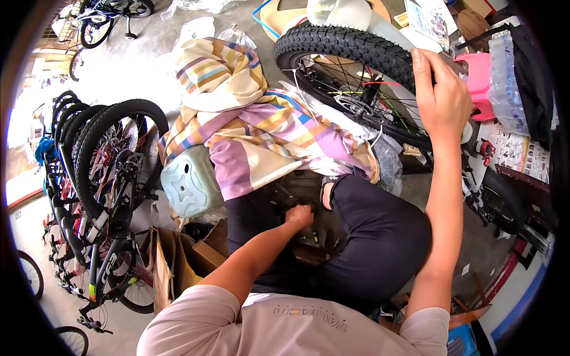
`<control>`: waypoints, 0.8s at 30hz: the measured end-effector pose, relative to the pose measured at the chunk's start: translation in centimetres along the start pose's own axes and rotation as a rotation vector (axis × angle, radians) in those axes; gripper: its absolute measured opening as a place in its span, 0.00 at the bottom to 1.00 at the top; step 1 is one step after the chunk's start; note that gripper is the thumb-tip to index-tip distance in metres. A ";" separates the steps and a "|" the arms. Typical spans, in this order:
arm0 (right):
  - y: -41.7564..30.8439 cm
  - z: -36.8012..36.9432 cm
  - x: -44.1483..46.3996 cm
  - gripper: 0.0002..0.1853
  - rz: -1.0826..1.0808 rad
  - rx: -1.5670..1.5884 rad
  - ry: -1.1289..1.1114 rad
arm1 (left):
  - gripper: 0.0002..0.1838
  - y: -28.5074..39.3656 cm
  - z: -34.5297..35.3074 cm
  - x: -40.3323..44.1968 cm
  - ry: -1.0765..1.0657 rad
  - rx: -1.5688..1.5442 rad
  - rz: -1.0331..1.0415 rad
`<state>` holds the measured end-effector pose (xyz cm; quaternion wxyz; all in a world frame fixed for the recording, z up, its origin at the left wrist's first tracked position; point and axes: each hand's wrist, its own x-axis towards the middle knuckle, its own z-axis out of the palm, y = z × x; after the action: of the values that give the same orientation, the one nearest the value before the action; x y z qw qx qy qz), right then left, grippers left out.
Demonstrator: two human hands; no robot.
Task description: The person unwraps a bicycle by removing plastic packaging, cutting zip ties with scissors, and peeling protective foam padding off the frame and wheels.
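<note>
My right hand is raised at the right and grips the knobby tyre of a bicycle wheel, its fingers at the tread. The wheel leans on its side, with dark spokes, a brake disc and several coloured spokes. My left hand reaches down between my knees, its fingers curled among small tools in a dark container or floor area. What those fingers hold, if anything, is too small and shaded to make out. A checked cloth lies just beyond my knees.
Several bicycles stand packed at the left. A pale blue plastic stool lies tipped near the cloth, beside an open cardboard box. To the right are a pink stool, bundled bottles and another bicycle.
</note>
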<state>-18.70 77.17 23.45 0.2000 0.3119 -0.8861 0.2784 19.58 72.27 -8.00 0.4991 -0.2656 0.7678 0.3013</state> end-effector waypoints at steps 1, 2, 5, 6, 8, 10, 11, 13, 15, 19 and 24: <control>0.0 0.0 -0.1 0.18 0.003 -0.005 -0.003 | 0.19 -0.5 0.2 -0.2 -0.004 -0.001 -0.007; 0.1 0.2 -0.2 0.18 -0.001 0.001 0.019 | 0.19 -1.0 -0.2 -0.4 0.008 0.012 0.002; 0.2 0.2 -0.1 0.18 -0.010 -0.006 0.023 | 0.18 -2.5 0.8 -0.2 -0.005 0.036 -0.019; 0.4 0.3 -0.2 0.19 0.002 -0.041 0.015 | 0.18 -2.8 0.9 -0.1 -0.014 0.054 -0.041; 0.3 0.2 -0.1 0.20 0.016 -0.035 0.002 | 0.18 -2.4 0.0 0.2 0.006 0.028 -0.070; 0.4 0.3 -0.2 0.20 0.023 -0.029 0.000 | 0.18 -2.7 0.1 1.0 0.037 0.009 -0.088; 0.4 0.2 -0.2 0.19 0.028 -0.033 0.004 | 0.18 -3.8 1.3 2.7 0.109 -0.099 -0.146; 0.3 0.3 -0.2 0.19 0.032 -0.039 0.012 | 0.18 -6.3 4.8 7.5 0.183 -0.207 -0.201; 0.0 0.1 -0.1 0.18 0.035 -0.041 -0.001 | 0.16 -7.3 8.7 12.4 -0.079 -0.967 -0.553; -0.4 -0.2 0.1 0.13 -0.002 0.015 -0.003 | 0.20 -2.1 8.2 12.5 -0.021 -1.246 -0.857; -0.3 0.1 0.2 0.11 -0.051 0.008 0.014 | 0.16 2.5 8.7 10.0 0.344 -0.932 -1.085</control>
<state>-18.64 76.88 23.59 0.2119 0.3331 -0.8755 0.2788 19.42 79.25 -19.59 0.2860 -0.8363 0.3882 0.2611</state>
